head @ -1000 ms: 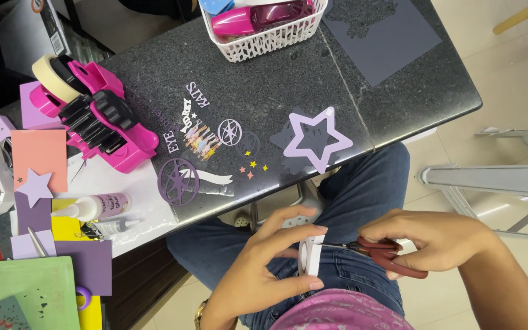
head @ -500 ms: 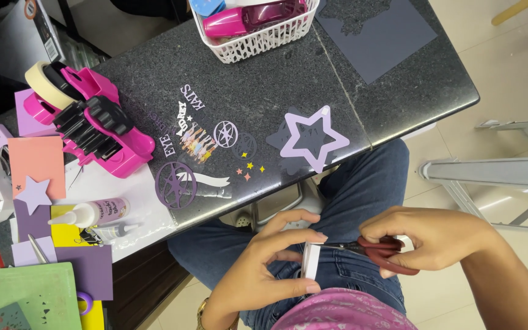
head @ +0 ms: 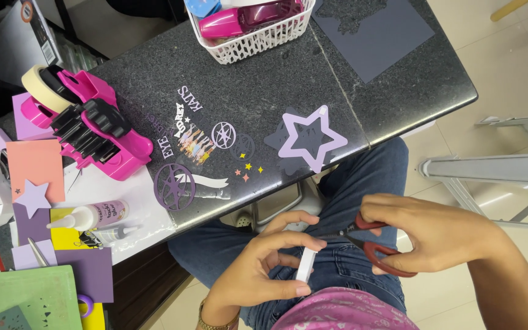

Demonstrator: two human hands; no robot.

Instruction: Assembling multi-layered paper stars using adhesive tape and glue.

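Note:
My left hand (head: 264, 269) pinches a small white strip of paper (head: 305, 264) over my lap, held upright between thumb and fingers. My right hand (head: 426, 235) grips red-handled scissors (head: 374, 244), whose blades point left toward the strip and touch or nearly touch it. Both hands hover above my blue jeans, below the edge of the dark granite table (head: 398, 104). On the table just above lies a lilac star cutout (head: 311, 139) on a darker star.
A pink tape dispenser (head: 87, 128) sits at the left. A white basket (head: 255, 30) holding a pink tool stands at the top. Paper cutouts and a round purple shape (head: 175, 185) lie mid-table. A glue bottle (head: 90, 215), coloured sheets and a green mat (head: 19, 299) crowd the left.
The view has shifted slightly. My hands stay together over my lap, with the scissors closing in on the white strip.

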